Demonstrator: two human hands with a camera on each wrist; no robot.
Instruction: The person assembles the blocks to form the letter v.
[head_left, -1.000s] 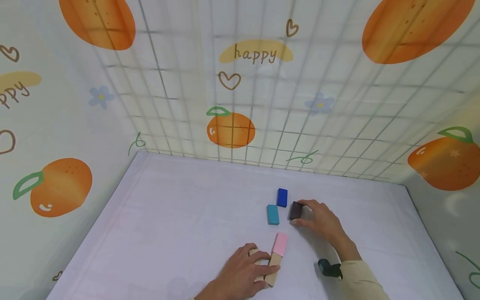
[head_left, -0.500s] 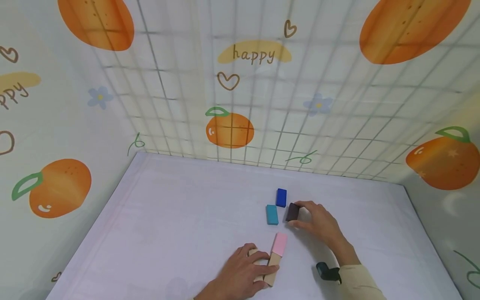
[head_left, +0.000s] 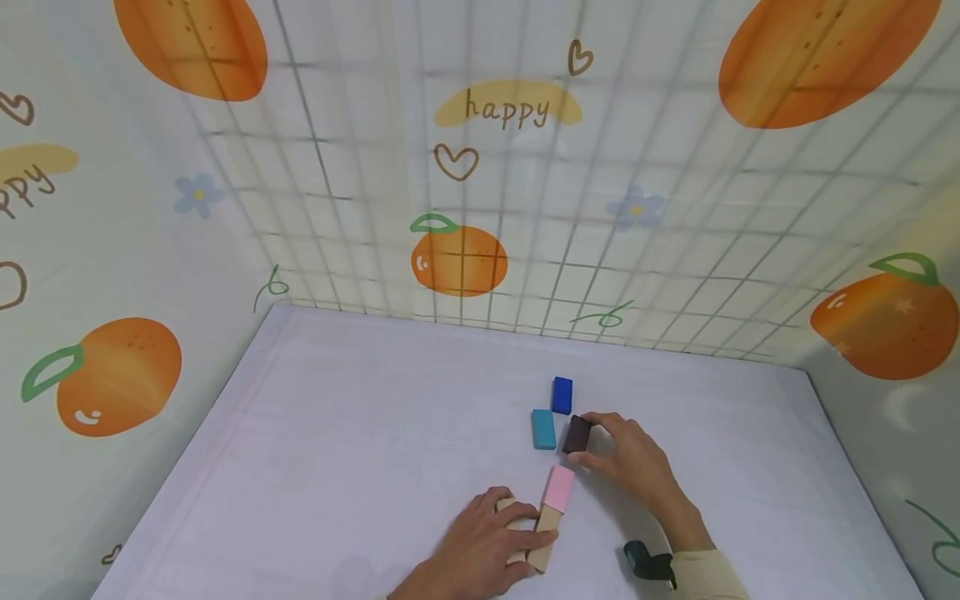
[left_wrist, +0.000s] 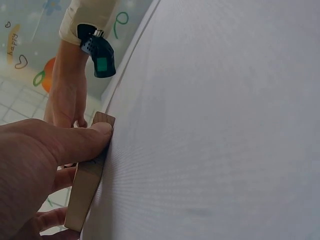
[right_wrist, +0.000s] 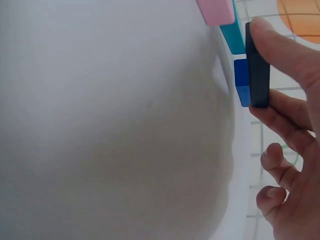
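My right hand [head_left: 633,462] pinches a dark, nearly black rectangular block [head_left: 577,434] by its two ends between thumb and fingers. In the right wrist view the dark block [right_wrist: 258,75] overlaps the blue one behind it. A teal block [head_left: 543,429] lies just left of it, with a blue block [head_left: 562,395] beyond. Nearer to me, a pink block [head_left: 558,487] lies end to end with a plain wooden block [head_left: 542,558]. My left hand [head_left: 487,542] grips the wooden pieces, its thumb on a wooden block [left_wrist: 87,187]; another wooden piece [head_left: 507,503] is mostly hidden beneath its fingers.
The blocks lie on a white-covered table [head_left: 360,433]. Fabric walls printed with oranges enclose its back and sides, with a wire grid behind the back wall [head_left: 525,250]. A small dark camera [head_left: 647,562] is strapped at my right wrist.
My right hand has carried the dark block left and toward me, closer to the teal and pink blocks. The left hand and the other blocks have stayed in place.
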